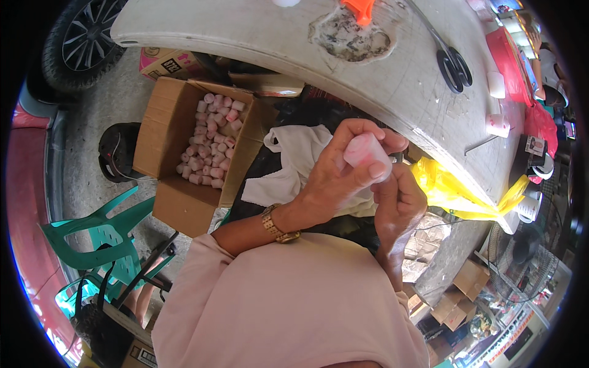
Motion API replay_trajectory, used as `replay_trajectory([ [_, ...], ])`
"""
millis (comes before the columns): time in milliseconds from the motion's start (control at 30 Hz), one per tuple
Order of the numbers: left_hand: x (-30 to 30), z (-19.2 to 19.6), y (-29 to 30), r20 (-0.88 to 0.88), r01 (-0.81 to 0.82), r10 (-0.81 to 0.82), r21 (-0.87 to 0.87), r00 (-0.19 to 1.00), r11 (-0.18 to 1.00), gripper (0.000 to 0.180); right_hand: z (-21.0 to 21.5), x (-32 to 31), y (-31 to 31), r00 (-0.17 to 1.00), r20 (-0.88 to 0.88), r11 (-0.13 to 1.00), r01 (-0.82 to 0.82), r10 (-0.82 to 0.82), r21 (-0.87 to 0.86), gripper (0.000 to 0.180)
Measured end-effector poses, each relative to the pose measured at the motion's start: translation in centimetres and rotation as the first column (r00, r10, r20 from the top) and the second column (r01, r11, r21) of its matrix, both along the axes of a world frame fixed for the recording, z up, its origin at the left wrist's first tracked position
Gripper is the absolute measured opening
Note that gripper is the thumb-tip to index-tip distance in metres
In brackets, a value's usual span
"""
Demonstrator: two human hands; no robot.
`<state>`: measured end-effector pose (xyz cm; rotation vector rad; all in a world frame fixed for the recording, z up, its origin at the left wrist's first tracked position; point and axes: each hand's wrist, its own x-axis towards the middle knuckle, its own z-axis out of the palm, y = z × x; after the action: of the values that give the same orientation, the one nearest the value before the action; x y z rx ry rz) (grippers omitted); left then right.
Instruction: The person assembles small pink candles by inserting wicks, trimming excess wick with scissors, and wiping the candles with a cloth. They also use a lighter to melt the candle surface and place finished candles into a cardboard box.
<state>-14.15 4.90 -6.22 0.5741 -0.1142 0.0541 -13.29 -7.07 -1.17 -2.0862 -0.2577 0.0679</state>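
In front of my chest, my left hand (pixel 322 190) is closed around a small pink-and-white cylinder (pixel 366 152), its surface pale and translucent like a wrapped pot. The thumb lies across its near side, with fingers behind. Just below and to the right is my right hand (pixel 402 205), its fingers curled and pinched together close to the cylinder's lower end. Whatever those fingertips grip is hidden. Many similar cylinders (pixel 211 147) fill an open cardboard box (pixel 161 129) at the left. White cloth (pixel 285 162) lies over dark material beneath my left forearm.
A worn white table (pixel 257 27) curves across the far side, bearing black-handled scissors (pixel 454 69), an orange plastic object (pixel 361 9) and white cups (pixel 497 84). A yellow plastic bag (pixel 451 193) hangs at its right edge. Green chair (pixel 113 239) at left; fan (pixel 521 260) at right.
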Motion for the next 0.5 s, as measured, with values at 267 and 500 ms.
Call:
replay_trajectory([
  [267,-0.02,-0.02,0.35,-0.012,-0.014,0.014,0.01,1.0,1.0,0.046,0.02,-0.15,-0.62,0.985,-0.168,0.98,0.054,-0.022,0.189,0.002],
  [500,-0.09,-0.01,0.14,0.007,-0.025,0.024,0.04,1.0,0.999,0.047,-0.09,-0.03,-0.76,0.997,-0.072,0.993,0.028,-0.02,0.115,0.005],
])
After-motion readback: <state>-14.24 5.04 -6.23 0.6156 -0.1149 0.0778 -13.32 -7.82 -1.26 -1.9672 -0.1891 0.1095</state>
